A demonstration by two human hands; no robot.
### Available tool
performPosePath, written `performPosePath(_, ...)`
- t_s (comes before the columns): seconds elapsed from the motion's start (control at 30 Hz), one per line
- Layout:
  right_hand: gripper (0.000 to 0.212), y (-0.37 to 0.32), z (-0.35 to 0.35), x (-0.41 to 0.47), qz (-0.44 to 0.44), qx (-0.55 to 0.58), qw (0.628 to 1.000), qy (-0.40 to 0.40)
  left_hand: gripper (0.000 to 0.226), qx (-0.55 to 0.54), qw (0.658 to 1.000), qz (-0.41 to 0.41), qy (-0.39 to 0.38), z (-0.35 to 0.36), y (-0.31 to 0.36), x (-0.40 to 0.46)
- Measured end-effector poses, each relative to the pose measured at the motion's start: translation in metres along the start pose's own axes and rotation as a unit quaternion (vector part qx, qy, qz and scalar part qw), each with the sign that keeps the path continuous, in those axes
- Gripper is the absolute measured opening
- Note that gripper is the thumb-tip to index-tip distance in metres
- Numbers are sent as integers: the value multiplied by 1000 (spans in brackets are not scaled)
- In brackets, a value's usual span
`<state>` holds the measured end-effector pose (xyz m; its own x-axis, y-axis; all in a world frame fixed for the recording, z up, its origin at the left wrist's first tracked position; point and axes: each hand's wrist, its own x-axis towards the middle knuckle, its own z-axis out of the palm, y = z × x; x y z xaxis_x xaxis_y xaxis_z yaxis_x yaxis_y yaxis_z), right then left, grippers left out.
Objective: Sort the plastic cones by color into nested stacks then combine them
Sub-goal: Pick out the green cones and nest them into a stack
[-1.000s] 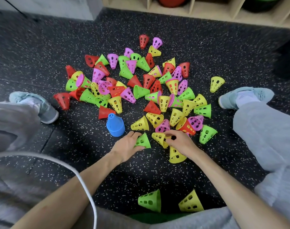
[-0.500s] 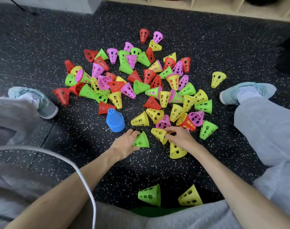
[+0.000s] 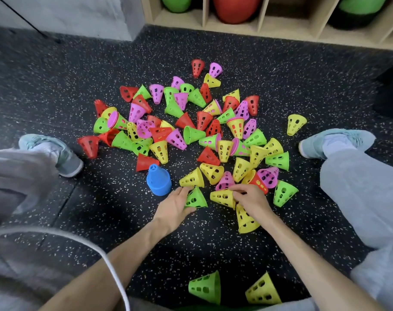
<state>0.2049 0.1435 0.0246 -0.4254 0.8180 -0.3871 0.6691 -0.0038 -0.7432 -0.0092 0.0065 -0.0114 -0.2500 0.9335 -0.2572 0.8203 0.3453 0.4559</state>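
A scattered pile of perforated plastic cones (image 3: 191, 126) in red, green, yellow and pink covers the dark speckled floor. At its near edge my left hand (image 3: 174, 207) grips a green cone (image 3: 196, 198) lying on the floor. My right hand (image 3: 250, 199) pinches the rim of a yellow cone (image 3: 222, 197) on its side, and another yellow cone (image 3: 246, 219) lies just under that wrist. A blue cone stack (image 3: 158, 180) stands upright left of my left hand. Close to my body lie a single green cone (image 3: 205, 287) and a single yellow cone (image 3: 262, 290).
My legs spread either side of the pile, with one shoe (image 3: 54, 151) at the left and one shoe (image 3: 334, 142) at the right. A wooden shelf (image 3: 265, 28) holding large balls runs along the back. A white cable (image 3: 101, 254) crosses the lower left.
The camera has tilted up, bringing the shelf into view. Both hands stay on the same green and yellow cones, barely shifted.
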Motion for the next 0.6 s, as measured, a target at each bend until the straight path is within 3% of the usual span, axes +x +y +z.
performPosePath(0.23, 19, -8, -6, -4, -8, 12, 999, 49, 71, 8, 1000, 6, -12, -1, -1, -3)
performPosePath(0.5, 29, -4, -3, -9, -18, -39, 998, -54, 74, 11, 998, 34, -55, -3, -2, -4)
performPosePath(0.6, 27, -2, -9, -12, -33, -76, 996, -38, 74, 23, 995, 65, -71, -2, 1, -7)
